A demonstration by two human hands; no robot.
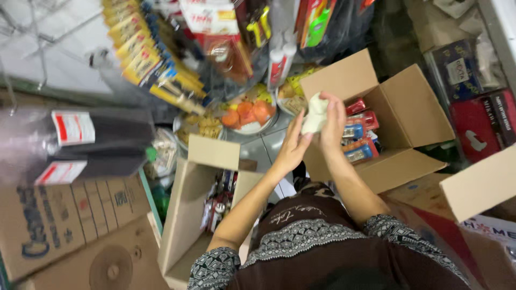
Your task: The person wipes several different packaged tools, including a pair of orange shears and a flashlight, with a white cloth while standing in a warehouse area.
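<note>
Your right hand has its fingers wrapped around a small pale, cloth-like bundle, held up above the open cardboard box of red and blue packaged items. Your left hand rests flat against the bundle's lower edge, fingers straight and together. A second open box stands lower left, near your left elbow.

surface: pale tiled floor | on it: two open cardboard boxes, round trays of packets, more cartons
</note>
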